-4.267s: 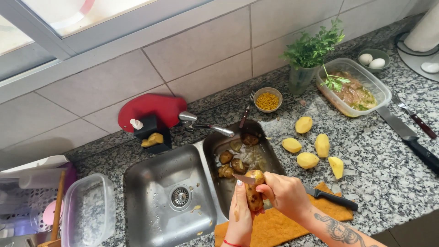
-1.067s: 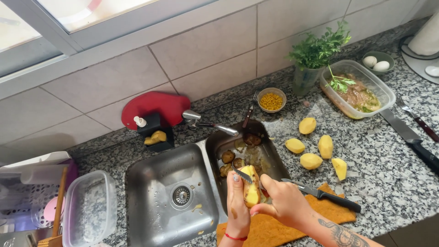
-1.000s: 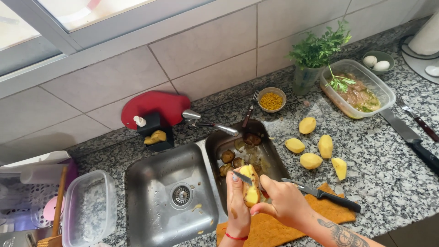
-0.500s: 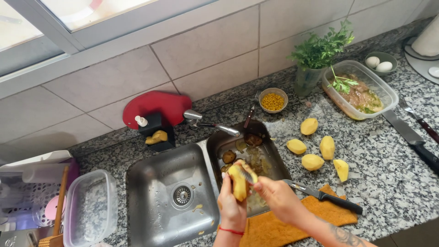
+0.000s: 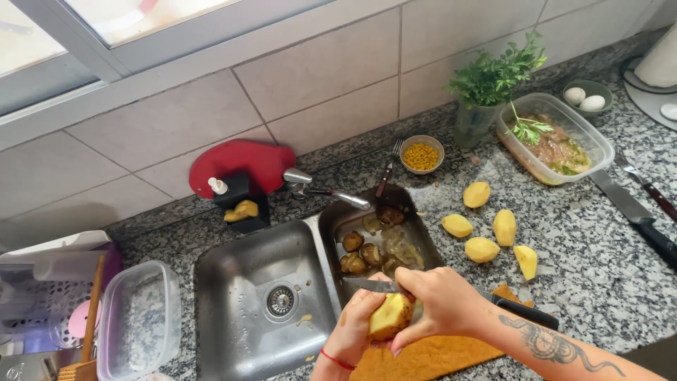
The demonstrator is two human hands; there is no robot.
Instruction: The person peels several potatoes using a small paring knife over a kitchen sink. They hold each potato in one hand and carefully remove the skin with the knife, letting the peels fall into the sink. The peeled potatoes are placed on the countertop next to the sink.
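Note:
A half-peeled yellow potato (image 5: pixel 389 315) sits in my left hand (image 5: pixel 352 331) over the front edge of the small right sink basin (image 5: pixel 337 220). In my right hand (image 5: pixel 443 303) is a paring knife (image 5: pixel 372 285), its blade pointing left across the top of the potato. Several unpeeled brown potatoes (image 5: pixel 361 252) and peels lie in that basin. Several peeled potatoes (image 5: pixel 486 226) rest on the granite counter (image 5: pixel 599 268) to the right.
A large sink basin (image 5: pixel 240 331) lies left, with a faucet (image 5: pixel 321 190) and red mat (image 5: pixel 236 162) behind. Bowl of corn (image 5: pixel 422 154), herbs in a glass (image 5: pixel 486 92), marinated meat container (image 5: pixel 557 141), eggs (image 5: pixel 584 99), big knife (image 5: pixel 635 215), black-handled knife (image 5: pixel 525 312), orange cloth (image 5: pixel 430 356), empty plastic box (image 5: pixel 137 324).
Both hands have dropped lower and toward me with the potato, which has turned in my left hand. More yellow flesh shows than several seconds ago, when it was mostly brown.

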